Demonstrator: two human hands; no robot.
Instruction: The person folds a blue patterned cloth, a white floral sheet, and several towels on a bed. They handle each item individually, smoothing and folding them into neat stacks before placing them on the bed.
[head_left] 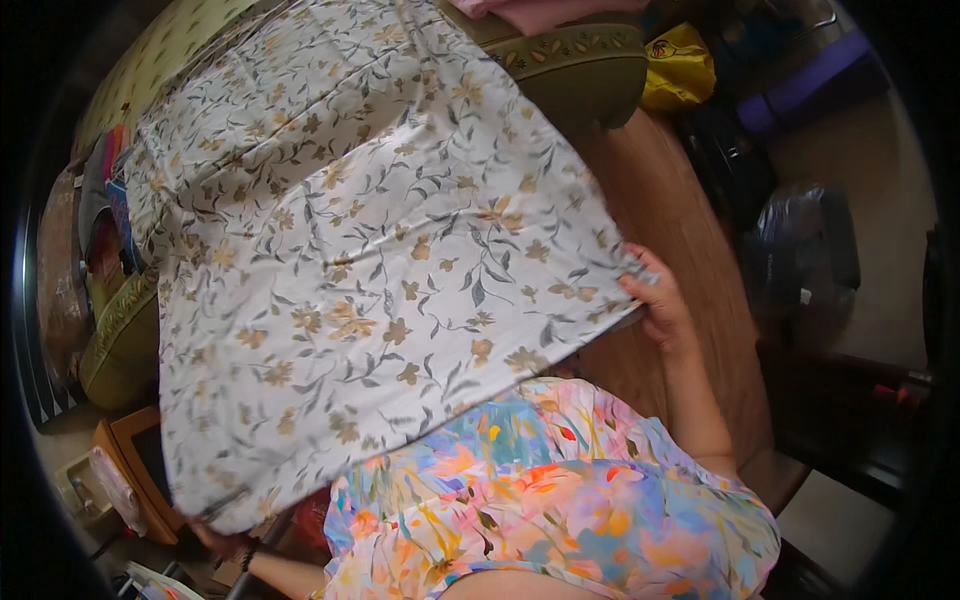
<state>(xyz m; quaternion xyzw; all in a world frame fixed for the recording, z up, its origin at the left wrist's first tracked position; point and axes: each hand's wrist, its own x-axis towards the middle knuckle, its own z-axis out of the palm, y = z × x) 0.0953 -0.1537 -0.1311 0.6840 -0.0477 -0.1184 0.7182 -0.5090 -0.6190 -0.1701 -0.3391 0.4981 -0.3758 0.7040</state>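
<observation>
Far left: olive sofa arm (120, 345) with patterned trim. Lower left: left hand (222, 542) at the near-left corner of the white floral-print cloth (400, 290); fingers dark and partly hidden, closure cannot be told. Centre: cloth spans the space between the 2 hands, tan flowers and grey leaves showing, creased toward its far end. Right of it: right hand (660, 300) pinches the near-right corner, thumb on top. Upper right: yellow bag (680, 70), then purple roll (815, 88).
</observation>
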